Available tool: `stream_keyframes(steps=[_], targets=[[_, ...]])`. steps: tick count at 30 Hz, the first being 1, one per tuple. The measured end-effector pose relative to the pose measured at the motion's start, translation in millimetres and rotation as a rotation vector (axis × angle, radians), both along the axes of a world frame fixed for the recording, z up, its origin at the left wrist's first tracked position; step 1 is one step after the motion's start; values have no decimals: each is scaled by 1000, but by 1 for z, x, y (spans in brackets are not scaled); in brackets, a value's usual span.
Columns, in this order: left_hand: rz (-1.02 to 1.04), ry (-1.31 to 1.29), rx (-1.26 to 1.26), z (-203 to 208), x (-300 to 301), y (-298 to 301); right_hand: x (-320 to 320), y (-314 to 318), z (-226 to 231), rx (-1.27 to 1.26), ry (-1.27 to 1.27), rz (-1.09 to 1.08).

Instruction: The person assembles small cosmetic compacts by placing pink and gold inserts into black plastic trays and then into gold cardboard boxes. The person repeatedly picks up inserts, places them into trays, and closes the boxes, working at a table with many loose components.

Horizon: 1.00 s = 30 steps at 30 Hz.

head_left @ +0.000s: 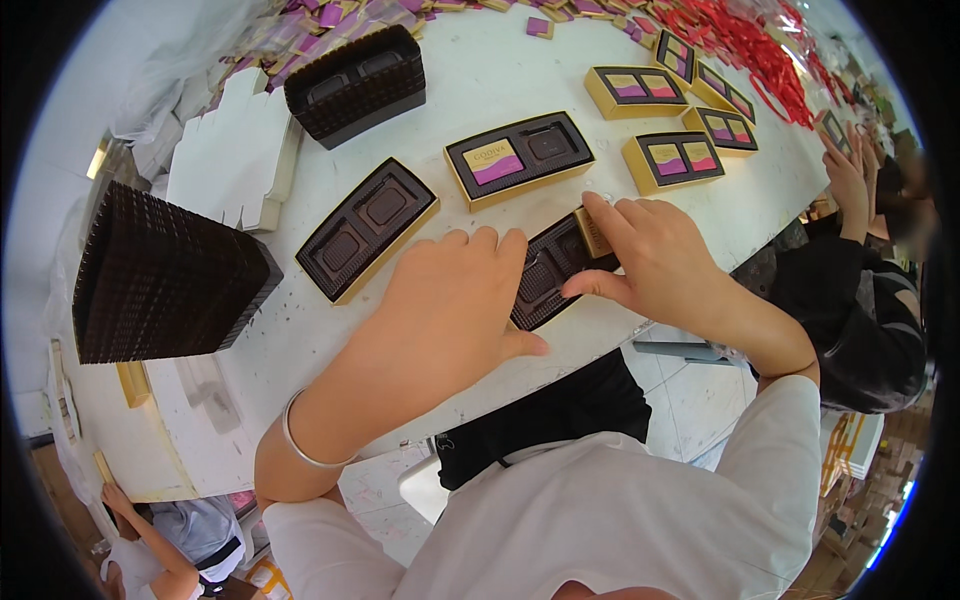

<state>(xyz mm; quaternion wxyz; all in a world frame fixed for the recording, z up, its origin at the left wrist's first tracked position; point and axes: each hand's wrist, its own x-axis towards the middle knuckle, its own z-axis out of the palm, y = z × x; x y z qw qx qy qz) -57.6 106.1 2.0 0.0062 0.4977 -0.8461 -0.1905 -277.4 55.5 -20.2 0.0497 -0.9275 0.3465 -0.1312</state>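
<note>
1. Low in the frame the person's white shirt [600, 520] fills the view; both forearms rise from it to the edge of the white table [300, 340].
2. The left hand [450, 300] lies flat, fingers close together, over the near end of a dark brown tray [545, 275], seemingly pinning it so it cannot slide. It grips nothing.
3. The right hand [650, 260] pinches a small gold-wrapped piece [593, 232] between thumb and forefinger at the tray's far end, over one of its pockets. The pockets that show look bare.
4. Left of centre lies a gold box [365, 228] with a brown liner; its two pockets hold nothing.
5. Above centre, a second gold box [518, 155] has a gold-and-purple piece in one pocket, while the other is bare.
6. In the upper right, four boxes [680, 155] lie close together, both pockets of each filled with gold-and-purple or gold-and-pink pieces.
7. At the left edge stands a tall stack of brown trays [160, 275]; a shorter stack [355, 85] sits at upper centre, with folded white cartons [235, 150] between them.
8. Along the top edge lie loose purple pieces [340, 15] and red ribbons [740, 45].
9. At the right edge, another person's hand [850, 180] reaches onto the table.
</note>
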Motion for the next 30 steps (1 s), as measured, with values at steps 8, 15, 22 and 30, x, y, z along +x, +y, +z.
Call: stream_keyframes(steps=[8, 15, 22, 30], targets=[[33, -15, 24, -6, 0, -8, -27, -37, 8, 344, -76, 402], [31, 78, -73, -13, 2, -10, -2, -23, -10, 135, -291, 354], [51, 98, -40, -15, 2, -13, 16, -8, -17, 317, -310, 314], [50, 100, -29, -14, -1, -19, 30, -9, -8, 497, -191, 152]])
